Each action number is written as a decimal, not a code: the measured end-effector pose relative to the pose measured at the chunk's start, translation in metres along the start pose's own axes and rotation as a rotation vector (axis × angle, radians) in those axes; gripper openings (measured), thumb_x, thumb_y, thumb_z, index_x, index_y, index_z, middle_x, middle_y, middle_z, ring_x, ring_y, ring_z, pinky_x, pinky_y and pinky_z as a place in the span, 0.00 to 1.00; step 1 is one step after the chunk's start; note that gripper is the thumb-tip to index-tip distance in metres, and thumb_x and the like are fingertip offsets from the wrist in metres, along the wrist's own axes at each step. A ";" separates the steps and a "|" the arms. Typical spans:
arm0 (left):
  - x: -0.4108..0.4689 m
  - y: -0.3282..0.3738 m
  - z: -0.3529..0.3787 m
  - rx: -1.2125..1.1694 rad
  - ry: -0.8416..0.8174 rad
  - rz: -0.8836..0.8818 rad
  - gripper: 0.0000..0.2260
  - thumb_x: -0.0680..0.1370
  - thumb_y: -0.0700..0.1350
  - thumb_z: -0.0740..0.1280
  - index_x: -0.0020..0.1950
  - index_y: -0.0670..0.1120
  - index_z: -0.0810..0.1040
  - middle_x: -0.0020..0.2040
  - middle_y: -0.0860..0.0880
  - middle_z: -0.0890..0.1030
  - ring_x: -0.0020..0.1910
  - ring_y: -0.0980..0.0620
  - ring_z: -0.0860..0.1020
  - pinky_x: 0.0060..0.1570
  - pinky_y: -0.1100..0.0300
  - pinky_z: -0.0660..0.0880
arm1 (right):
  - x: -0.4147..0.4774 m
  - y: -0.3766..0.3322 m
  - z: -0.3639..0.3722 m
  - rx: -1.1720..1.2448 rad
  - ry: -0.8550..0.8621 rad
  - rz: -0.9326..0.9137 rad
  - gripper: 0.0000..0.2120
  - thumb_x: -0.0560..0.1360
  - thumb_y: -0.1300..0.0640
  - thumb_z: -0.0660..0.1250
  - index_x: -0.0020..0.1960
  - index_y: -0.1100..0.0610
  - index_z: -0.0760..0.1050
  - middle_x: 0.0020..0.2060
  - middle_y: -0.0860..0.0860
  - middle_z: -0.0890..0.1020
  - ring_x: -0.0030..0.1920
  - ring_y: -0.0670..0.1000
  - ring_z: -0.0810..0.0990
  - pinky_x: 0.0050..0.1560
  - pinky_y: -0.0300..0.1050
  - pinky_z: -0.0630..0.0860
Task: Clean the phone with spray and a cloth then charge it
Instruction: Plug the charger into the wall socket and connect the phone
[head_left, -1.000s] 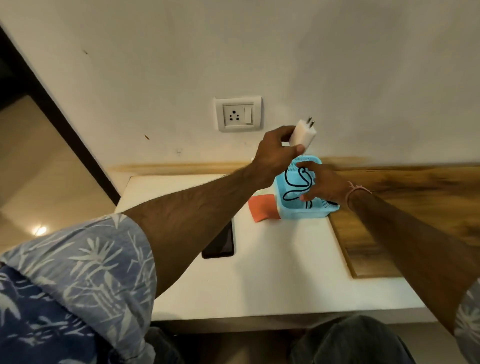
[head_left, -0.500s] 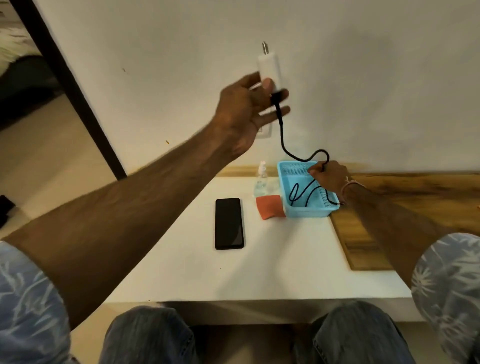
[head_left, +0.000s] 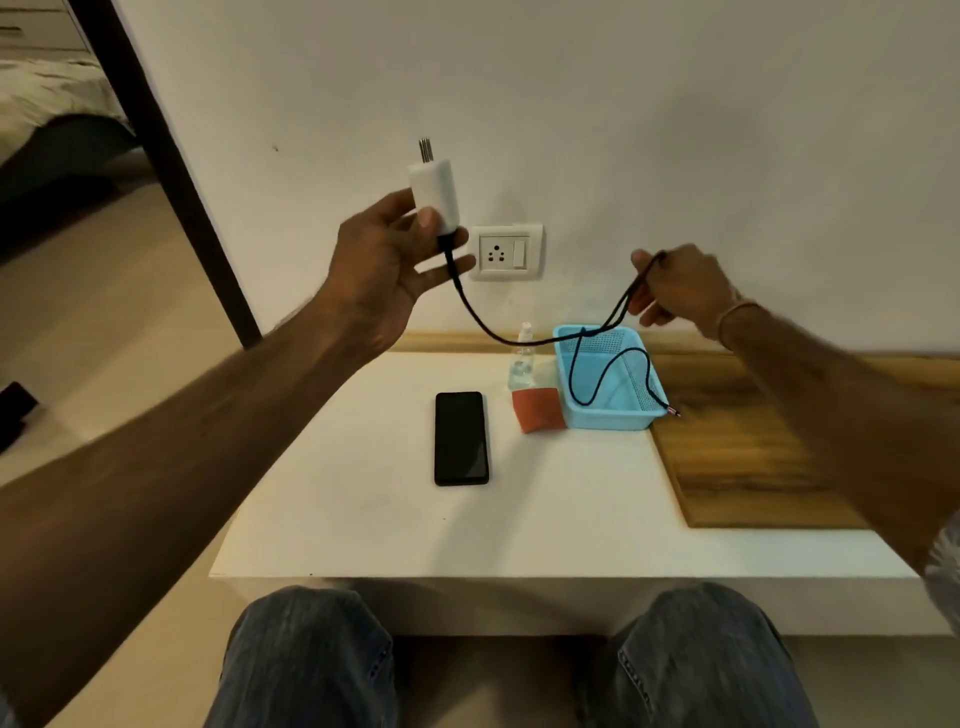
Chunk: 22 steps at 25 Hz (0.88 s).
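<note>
My left hand (head_left: 387, 260) holds the white charger adapter (head_left: 434, 195) upright in the air, pins up, left of the wall socket (head_left: 506, 253). Its black cable (head_left: 498, 338) sags down and across to my right hand (head_left: 680, 286), which pinches a loop of it above the blue basket (head_left: 608, 415). The rest of the cable trails through the basket, and its plug end hangs over the basket's right front corner. The black phone (head_left: 461, 438) lies screen up on the white table (head_left: 415, 535). An orange cloth (head_left: 537, 410) and a small clear spray bottle (head_left: 522, 358) sit beside the basket.
A wooden board (head_left: 753, 457) covers the table's right part. A dark door frame (head_left: 171, 171) stands at the left, with a bed beyond it. My knees (head_left: 311, 654) are under the table's front edge.
My right hand has lifted out of the basket, pulling the cable up with it. My left hand has kept the adapter raised, and the view has tilted so the socket shows beside it.
</note>
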<state>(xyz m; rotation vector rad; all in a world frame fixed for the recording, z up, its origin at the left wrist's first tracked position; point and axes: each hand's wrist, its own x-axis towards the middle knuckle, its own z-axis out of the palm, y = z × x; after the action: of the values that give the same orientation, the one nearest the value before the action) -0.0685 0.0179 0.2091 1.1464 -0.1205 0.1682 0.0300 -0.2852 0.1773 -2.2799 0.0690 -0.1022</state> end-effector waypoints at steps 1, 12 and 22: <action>-0.002 -0.006 -0.003 0.012 0.017 -0.008 0.16 0.81 0.33 0.62 0.69 0.35 0.71 0.56 0.38 0.78 0.51 0.43 0.82 0.56 0.39 0.79 | -0.005 -0.015 -0.009 -0.039 0.028 -0.074 0.23 0.80 0.46 0.59 0.40 0.62 0.81 0.27 0.53 0.83 0.24 0.50 0.82 0.22 0.37 0.74; -0.008 -0.049 -0.004 -0.041 0.072 -0.103 0.18 0.81 0.32 0.62 0.71 0.35 0.70 0.56 0.39 0.79 0.51 0.41 0.83 0.56 0.38 0.79 | -0.081 -0.111 -0.052 -0.550 0.258 -0.422 0.22 0.78 0.43 0.56 0.47 0.61 0.79 0.40 0.60 0.83 0.43 0.53 0.82 0.52 0.56 0.79; -0.027 -0.088 -0.027 0.045 0.145 -0.159 0.17 0.80 0.33 0.65 0.69 0.38 0.73 0.54 0.40 0.80 0.52 0.42 0.83 0.55 0.42 0.81 | -0.074 0.001 0.068 -0.506 -0.211 -0.143 0.09 0.78 0.59 0.61 0.51 0.59 0.80 0.39 0.54 0.83 0.38 0.55 0.83 0.39 0.48 0.80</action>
<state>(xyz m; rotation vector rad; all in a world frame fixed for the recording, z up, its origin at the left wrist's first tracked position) -0.0774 0.0056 0.1144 1.1790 0.1035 0.1125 -0.0368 -0.2283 0.1287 -2.7851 -0.2014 0.0930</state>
